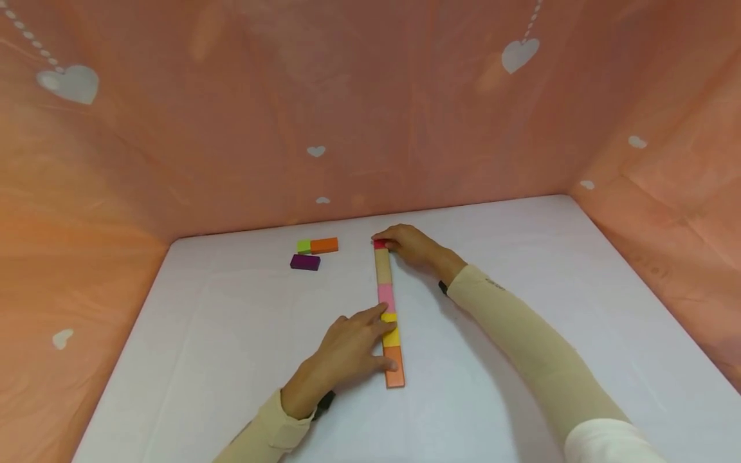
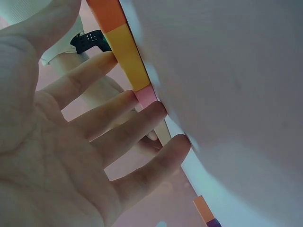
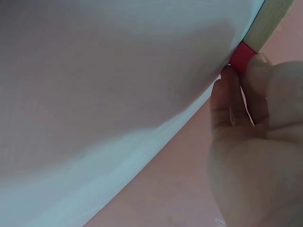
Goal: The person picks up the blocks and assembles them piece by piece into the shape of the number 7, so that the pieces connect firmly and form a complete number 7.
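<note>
A straight row of flat blocks runs away from me on the white table: an orange block (image 1: 395, 376) nearest, then a yellow block (image 1: 391, 335), a pink block (image 1: 386, 297), a tan block (image 1: 383, 265) and a red block (image 1: 379, 244) at the far end. My right hand (image 1: 413, 247) pinches the red block between thumb and fingers, up against the tan one. With fingers spread and fairly straight, my left hand (image 1: 353, 344) rests its fingertips along the yellow and pink blocks, its thumb on the orange one. The left wrist view shows the fingertips (image 2: 156, 111) touching the row's side.
Left of the row's far end lie a lime green block (image 1: 303, 247) and another orange block (image 1: 324, 245), end to end. A dark purple block (image 1: 305, 262) lies just nearer. An orange-pink cloth (image 1: 370, 116) with white hearts rises behind the table and at both sides.
</note>
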Demonstrator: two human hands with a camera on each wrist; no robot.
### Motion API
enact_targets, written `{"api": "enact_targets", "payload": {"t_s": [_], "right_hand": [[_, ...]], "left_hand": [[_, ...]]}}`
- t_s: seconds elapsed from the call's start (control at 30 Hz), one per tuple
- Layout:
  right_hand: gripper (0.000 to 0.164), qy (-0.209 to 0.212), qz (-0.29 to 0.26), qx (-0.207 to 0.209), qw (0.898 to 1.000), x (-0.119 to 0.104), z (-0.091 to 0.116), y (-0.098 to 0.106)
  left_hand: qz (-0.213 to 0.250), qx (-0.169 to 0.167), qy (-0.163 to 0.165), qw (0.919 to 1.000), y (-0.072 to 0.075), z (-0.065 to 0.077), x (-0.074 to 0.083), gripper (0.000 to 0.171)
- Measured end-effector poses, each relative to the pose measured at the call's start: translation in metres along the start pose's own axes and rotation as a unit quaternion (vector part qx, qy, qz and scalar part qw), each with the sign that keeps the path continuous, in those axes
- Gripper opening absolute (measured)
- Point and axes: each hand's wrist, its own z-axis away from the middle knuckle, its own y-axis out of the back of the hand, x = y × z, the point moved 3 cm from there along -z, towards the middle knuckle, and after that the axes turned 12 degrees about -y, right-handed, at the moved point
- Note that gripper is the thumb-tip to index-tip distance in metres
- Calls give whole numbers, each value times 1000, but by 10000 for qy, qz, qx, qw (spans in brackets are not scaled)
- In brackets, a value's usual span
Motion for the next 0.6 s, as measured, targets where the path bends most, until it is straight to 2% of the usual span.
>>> {"api": "enact_targets", "payload": {"t_s": [0.23,0.43,0.6], "right_hand": [[36,158,108,116,9997,-4,1,2],[35,12,17,46,10000,-1,-1,0],[36,-15,4,-11,10000,0,-4,-2]], "left_hand": [[60,21,50,10000,1,-3,-5,67],[108,54,50,9999,5,-10,-11,68],[-49,199,205,9996,16,-23,-28,65]]}}
